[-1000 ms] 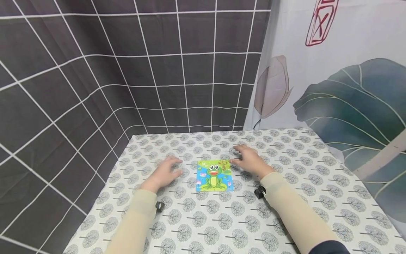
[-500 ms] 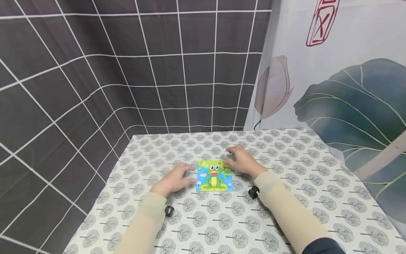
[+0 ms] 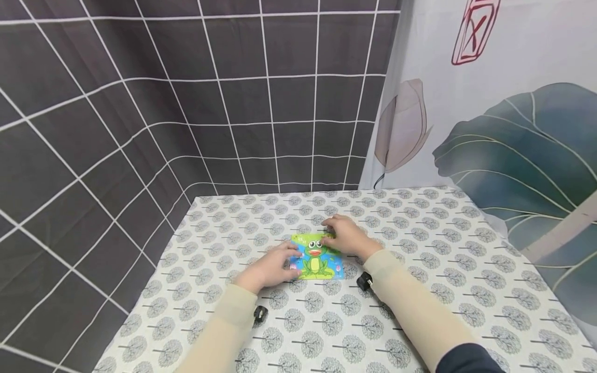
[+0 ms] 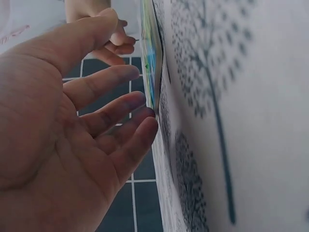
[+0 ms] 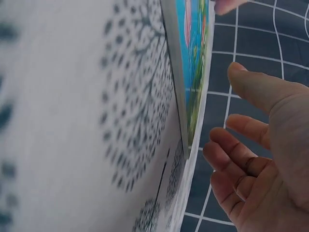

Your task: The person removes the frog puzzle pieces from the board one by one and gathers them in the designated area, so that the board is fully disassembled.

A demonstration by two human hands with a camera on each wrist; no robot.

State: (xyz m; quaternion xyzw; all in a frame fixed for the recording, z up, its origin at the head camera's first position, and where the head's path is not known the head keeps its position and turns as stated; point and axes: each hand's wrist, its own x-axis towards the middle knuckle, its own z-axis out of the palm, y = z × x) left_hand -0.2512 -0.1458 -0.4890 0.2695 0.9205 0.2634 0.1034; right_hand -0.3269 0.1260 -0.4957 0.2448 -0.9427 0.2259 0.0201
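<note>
A thin square board with a green frog picture (image 3: pixel 316 261) lies flat on the patterned cloth. At its left side is my left hand (image 3: pixel 271 267), fingertips over or at that edge; in the left wrist view the fingers of the left hand (image 4: pixel 91 111) are spread and loosely bent, close to the board's edge (image 4: pixel 153 53). My right hand (image 3: pixel 349 237) hovers at the upper right corner, covering part of it. The right wrist view has the right hand (image 5: pixel 260 150) with relaxed, slightly curled fingers, apart from the board (image 5: pixel 190 63). Neither hand grips anything.
The table is covered by a white cloth (image 3: pixel 401 321) printed with grey trees. Behind it hangs a dark curtain with a white grid (image 3: pixel 242 103); at the right hangs a white curtain with leaf prints (image 3: pixel 522 155). A black wrist camera (image 3: pixel 365 281) sits by the right sleeve.
My left hand has moved right, from beside the board to its left edge. The right hand has shifted left over the upper right corner. The board has not visibly moved.
</note>
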